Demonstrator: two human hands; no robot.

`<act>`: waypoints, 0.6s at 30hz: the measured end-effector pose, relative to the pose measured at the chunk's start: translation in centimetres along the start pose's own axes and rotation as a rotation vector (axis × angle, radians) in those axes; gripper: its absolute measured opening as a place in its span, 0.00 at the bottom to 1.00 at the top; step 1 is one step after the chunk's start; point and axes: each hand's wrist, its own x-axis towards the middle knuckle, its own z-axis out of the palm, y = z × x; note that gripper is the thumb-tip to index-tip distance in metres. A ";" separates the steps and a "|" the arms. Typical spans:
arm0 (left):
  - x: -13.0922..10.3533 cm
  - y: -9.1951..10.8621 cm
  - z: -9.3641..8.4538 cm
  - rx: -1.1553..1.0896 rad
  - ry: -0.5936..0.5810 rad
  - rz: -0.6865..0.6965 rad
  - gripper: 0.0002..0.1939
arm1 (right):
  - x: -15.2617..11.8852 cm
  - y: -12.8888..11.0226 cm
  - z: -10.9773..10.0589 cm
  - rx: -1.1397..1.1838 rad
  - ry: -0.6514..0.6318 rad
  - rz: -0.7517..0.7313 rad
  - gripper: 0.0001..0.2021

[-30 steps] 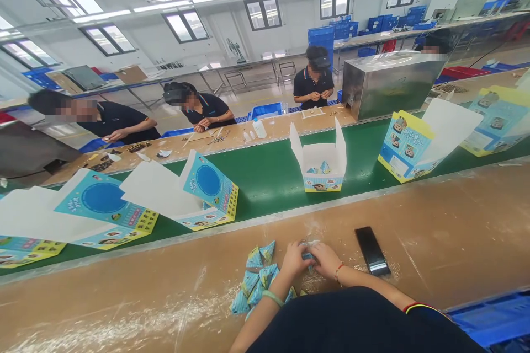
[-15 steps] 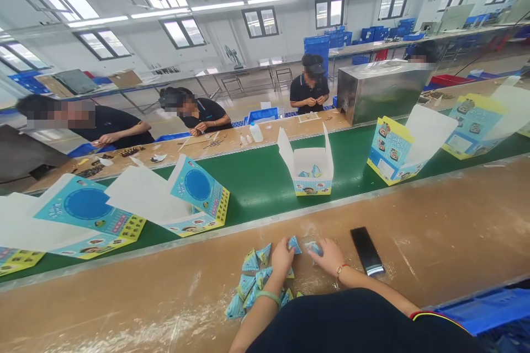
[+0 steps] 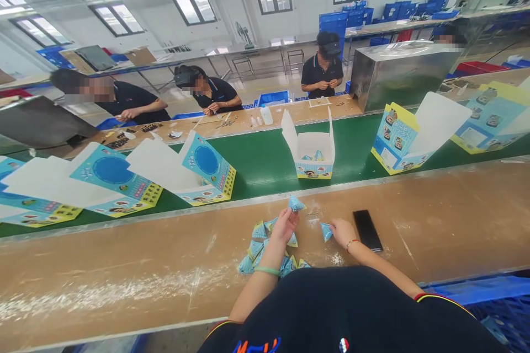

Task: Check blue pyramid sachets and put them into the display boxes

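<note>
My left hand (image 3: 285, 224) is closed on a small blue pyramid-shaped packet (image 3: 295, 203), held up at its fingertips. In my right hand (image 3: 343, 231), another blue pyramid packet (image 3: 327, 231) is pinched by one corner, to the left of the fingers. Around and partly beneath my left forearm lies a pile of similar blue-and-yellow packets (image 3: 255, 247), some of them hidden by the arm. Straight ahead, an open printed box (image 3: 313, 170) stands on the green belt with a couple of these packets inside.
More open boxes stand on the green conveyor belt (image 3: 260, 157) to the left (image 3: 209, 176) and right (image 3: 395, 138). A black phone (image 3: 367, 230) lies right of my right hand. Across the belt, several people work near a metal housing (image 3: 397, 74). A blue crate (image 3: 497, 303) sits at lower right.
Both hands have lifted their packets, the left raising its one toward the belt, the right now pinching a corner. The view has tilted down and shifted slightly.
</note>
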 end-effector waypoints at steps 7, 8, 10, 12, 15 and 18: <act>-1.9 -1.5 0.0 0.228 -0.114 -0.093 0.32 | -1.9 2.5 -0.5 0.097 -0.031 0.112 0.08; -2.3 -2.1 -0.1 0.283 -0.119 -0.106 0.32 | -2.3 2.5 -0.5 0.127 -0.035 0.112 0.08; -3.2 -3.1 -0.4 0.380 -0.123 -0.124 0.32 | -3.1 2.2 -0.8 0.199 -0.029 0.091 0.11; -4.1 -3.9 -0.5 0.447 -0.124 -0.132 0.32 | -3.7 2.1 -1.8 0.290 -0.015 0.036 0.13; -5.0 -4.0 -0.1 0.497 -0.115 -0.129 0.31 | -4.6 2.7 -5.2 0.459 -0.012 -0.089 0.16; -4.9 -3.4 1.3 0.510 -0.092 -0.113 0.29 | -5.8 4.4 -10.5 0.801 0.047 -0.275 0.22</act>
